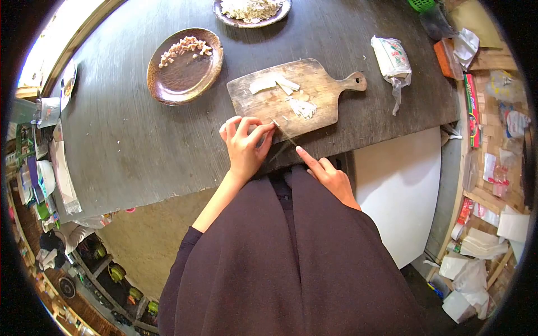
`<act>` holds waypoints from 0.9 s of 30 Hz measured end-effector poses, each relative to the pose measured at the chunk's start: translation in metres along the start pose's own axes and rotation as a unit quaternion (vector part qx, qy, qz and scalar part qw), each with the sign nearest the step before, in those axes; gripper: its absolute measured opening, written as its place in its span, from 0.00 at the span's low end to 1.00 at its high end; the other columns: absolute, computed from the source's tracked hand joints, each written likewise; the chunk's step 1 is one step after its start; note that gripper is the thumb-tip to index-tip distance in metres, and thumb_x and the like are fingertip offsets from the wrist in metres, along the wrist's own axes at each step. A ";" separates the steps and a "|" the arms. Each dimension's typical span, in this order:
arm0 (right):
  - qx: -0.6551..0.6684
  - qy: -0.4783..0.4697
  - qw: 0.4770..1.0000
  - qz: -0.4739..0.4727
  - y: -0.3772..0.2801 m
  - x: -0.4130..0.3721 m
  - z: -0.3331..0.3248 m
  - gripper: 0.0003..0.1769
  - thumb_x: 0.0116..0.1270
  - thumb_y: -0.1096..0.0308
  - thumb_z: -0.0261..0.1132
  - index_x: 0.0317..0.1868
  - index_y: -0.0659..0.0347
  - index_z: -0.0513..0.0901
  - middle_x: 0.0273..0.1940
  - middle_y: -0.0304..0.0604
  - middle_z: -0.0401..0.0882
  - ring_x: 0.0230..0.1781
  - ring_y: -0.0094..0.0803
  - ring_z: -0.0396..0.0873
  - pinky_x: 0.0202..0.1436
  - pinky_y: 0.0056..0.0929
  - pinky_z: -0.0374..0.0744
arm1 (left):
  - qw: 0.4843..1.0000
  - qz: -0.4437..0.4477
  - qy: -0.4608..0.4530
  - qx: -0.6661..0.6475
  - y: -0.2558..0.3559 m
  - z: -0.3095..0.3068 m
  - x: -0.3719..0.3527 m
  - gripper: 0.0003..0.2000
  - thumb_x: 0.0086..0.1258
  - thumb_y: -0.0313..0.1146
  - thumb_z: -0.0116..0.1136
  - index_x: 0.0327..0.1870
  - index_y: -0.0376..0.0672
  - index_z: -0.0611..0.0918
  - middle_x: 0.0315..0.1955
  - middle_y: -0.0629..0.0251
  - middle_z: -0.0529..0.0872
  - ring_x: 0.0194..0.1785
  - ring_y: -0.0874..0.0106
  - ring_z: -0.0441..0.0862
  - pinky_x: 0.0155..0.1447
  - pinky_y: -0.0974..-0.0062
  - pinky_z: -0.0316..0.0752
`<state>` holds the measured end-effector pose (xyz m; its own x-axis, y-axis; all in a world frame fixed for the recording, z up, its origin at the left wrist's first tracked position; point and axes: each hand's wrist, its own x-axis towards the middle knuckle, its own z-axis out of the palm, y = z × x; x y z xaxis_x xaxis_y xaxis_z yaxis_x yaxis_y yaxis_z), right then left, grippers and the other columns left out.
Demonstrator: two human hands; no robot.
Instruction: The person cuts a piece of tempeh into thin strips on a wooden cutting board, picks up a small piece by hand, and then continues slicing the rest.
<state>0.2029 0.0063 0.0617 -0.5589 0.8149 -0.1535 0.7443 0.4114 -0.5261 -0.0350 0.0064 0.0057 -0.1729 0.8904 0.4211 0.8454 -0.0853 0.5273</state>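
Observation:
A wooden cutting board (321,78) with a handle lies near the front edge of the dark table. On it are pale white strips (263,84) and a small heap of thin cut pieces (303,108). My left hand (245,144) is at the board's near left corner, fingers bent and pinched together; what they hold is hidden. My right hand (332,178) grips a knife (286,134), index finger stretched along it. The blade points up and left, its tip beside my left fingertips. The knife's handle is covered by my right hand.
A brown plate (185,83) with small diced pieces stands left of the board. Behind it is another plate (225,19) heaped with pale shreds. A white plastic packet (392,60) lies at right. Shelves with boxes and bags (476,246) line the right side.

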 end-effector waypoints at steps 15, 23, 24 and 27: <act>0.000 -0.008 1.000 0.004 -0.001 -0.001 -0.002 0.41 0.71 0.67 0.67 0.80 0.24 0.64 0.34 0.47 0.75 0.26 0.49 0.85 0.31 0.47 0.86 | 1.000 0.000 0.001 0.002 0.000 0.000 0.000 0.12 0.57 0.33 0.76 0.42 0.57 0.91 0.44 0.75 0.85 0.57 0.63 0.75 0.64 0.59 0.63; 0.009 -0.007 1.000 0.000 -0.002 -0.002 -0.002 0.42 0.72 0.67 0.67 0.81 0.25 0.62 0.33 0.47 0.75 0.26 0.50 0.85 0.31 0.48 0.86 | 1.000 -0.002 -0.006 -0.001 0.000 0.001 -0.001 0.12 0.58 0.33 0.76 0.43 0.59 0.91 0.44 0.76 0.85 0.57 0.62 0.75 0.65 0.58 0.62; 0.007 -0.010 1.000 0.001 -0.003 -0.002 -0.003 0.42 0.72 0.67 0.67 0.81 0.25 0.62 0.33 0.47 0.75 0.26 0.50 0.85 0.30 0.48 0.86 | 1.000 -0.001 -0.007 0.002 0.000 0.000 -0.001 0.13 0.57 0.33 0.76 0.43 0.58 0.91 0.44 0.76 0.85 0.57 0.62 0.75 0.64 0.58 0.63; -0.004 -0.009 1.000 0.002 -0.004 0.000 -0.001 0.42 0.72 0.67 0.67 0.81 0.25 0.62 0.33 0.46 0.75 0.25 0.49 0.84 0.30 0.48 0.86 | 1.000 0.000 -0.004 -0.005 -0.001 0.001 0.000 0.13 0.57 0.32 0.76 0.43 0.58 0.91 0.44 0.76 0.85 0.57 0.62 0.75 0.64 0.58 0.63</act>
<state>0.2007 0.0049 0.0645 -0.5626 0.8092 -0.1696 0.7487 0.4116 -0.5196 -0.0351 0.0065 0.0042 -0.1679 0.8943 0.4147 0.8404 -0.0901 0.5345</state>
